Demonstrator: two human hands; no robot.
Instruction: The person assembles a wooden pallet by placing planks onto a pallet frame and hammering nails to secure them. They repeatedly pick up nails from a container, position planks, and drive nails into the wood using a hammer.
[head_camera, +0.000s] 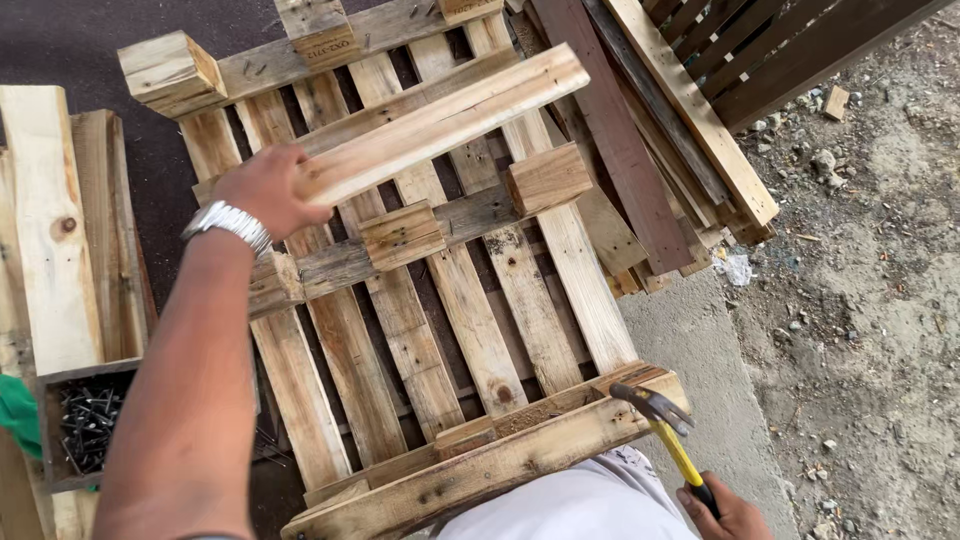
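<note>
Gravelly dirt and a strip of concrete lie to the right of where I work, with a dark mat under the pallet (440, 330) straight ahead. Nearest to me, low in the head view, my right hand (725, 515) wraps the black grip of a yellow-handled claw hammer (668, 432); the fingers are pressed closed around the handle, and the steel head points up and left, resting close over the pallet's near edge rail. On my left, a small wooden box of dark nails (85, 425) sits low beside the pallet, next to two pale planks (60, 230) lying lengthwise.

Farther out, my left hand (265, 190), a metal watch on the wrist, grips the near end of a loose board (440, 125), fingers curled over its end. That board lies above the pallet's slats, its long axis running from lower left up to the upper right, the far end pointing toward the stacked dark planks (640, 150) beyond.

As I judge it, the work is midway: the slats, blocks and cross rails look assembled, while this board is not yet seated or fixed, and I see no nail started in it.
</note>
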